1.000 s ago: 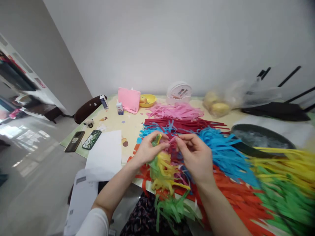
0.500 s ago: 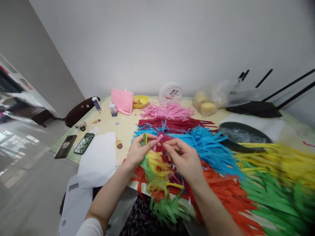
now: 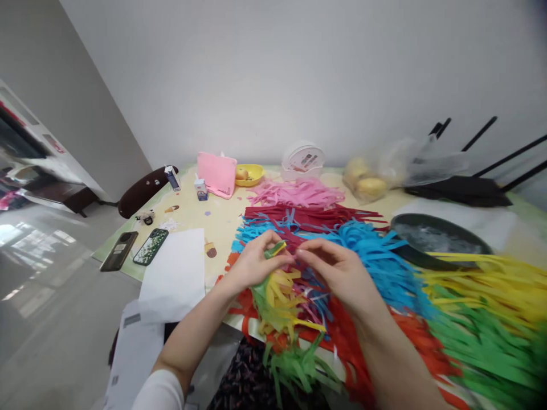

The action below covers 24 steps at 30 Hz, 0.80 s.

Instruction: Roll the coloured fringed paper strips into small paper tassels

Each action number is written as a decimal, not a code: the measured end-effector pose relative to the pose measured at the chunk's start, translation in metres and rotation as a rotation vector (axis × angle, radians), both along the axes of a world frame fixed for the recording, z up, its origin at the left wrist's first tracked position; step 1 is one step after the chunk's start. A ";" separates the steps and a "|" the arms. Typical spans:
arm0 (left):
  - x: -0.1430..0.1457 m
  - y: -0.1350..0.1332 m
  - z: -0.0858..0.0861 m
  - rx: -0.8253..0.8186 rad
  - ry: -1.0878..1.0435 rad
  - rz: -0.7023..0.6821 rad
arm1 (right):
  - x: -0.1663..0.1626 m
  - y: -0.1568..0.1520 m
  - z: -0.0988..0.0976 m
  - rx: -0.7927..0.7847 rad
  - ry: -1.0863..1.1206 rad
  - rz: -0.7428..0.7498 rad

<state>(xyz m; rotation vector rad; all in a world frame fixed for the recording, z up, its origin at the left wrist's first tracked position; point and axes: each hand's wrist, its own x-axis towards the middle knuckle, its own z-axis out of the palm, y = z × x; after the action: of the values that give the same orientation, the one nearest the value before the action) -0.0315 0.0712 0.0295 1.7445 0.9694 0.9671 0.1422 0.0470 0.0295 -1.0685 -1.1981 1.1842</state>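
My left hand [image 3: 252, 265] is closed around the top of a bundle of coloured strips [image 3: 280, 296]. Green and yellow ends poke out above its thumb. Yellow, light green and pinkish-purple strips hang below, with a green tuft [image 3: 299, 364] over the table's front edge. Close beside the left thumb, my right hand [image 3: 337, 270] has its thumb and forefinger pinched on a thin pinkish strip, mostly hidden by the fingers. Under and around both hands lie blue strips [image 3: 367, 250] and red-orange strips [image 3: 410, 336].
Pink strips [image 3: 303, 192], dark red strips [image 3: 307, 216], yellow strips [image 3: 496, 279] and green strips [image 3: 491, 336] lie in heaps. A dark bowl [image 3: 440, 236] stands right. Two phones [image 3: 150, 246], white paper [image 3: 175, 273], a pink tablet case [image 3: 217, 173] and a yellow fruit dish [image 3: 255, 175] are left.
The pink strip end that stuck up between my hands is now mostly covered by the fingers. The green and yellow ends in my left hand have tipped to the right. The view has shifted slightly.
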 end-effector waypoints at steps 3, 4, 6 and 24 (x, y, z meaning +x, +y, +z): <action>-0.004 0.010 -0.006 0.045 0.074 0.028 | 0.019 0.000 0.013 0.186 0.244 -0.330; -0.007 0.016 -0.008 0.059 0.089 0.022 | 0.026 0.000 0.017 0.250 0.342 -0.429; -0.017 0.027 -0.010 0.087 0.080 0.017 | 0.039 0.000 0.023 0.374 0.447 -0.565; -0.013 0.000 0.004 -0.144 -0.263 0.062 | -0.022 -0.002 0.016 0.328 -0.338 -0.172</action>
<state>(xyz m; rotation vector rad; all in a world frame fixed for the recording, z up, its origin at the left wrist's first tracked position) -0.0446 0.0713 0.0337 1.4345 0.9022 1.1067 0.1202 0.0453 0.0455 -1.1191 -1.4683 0.6603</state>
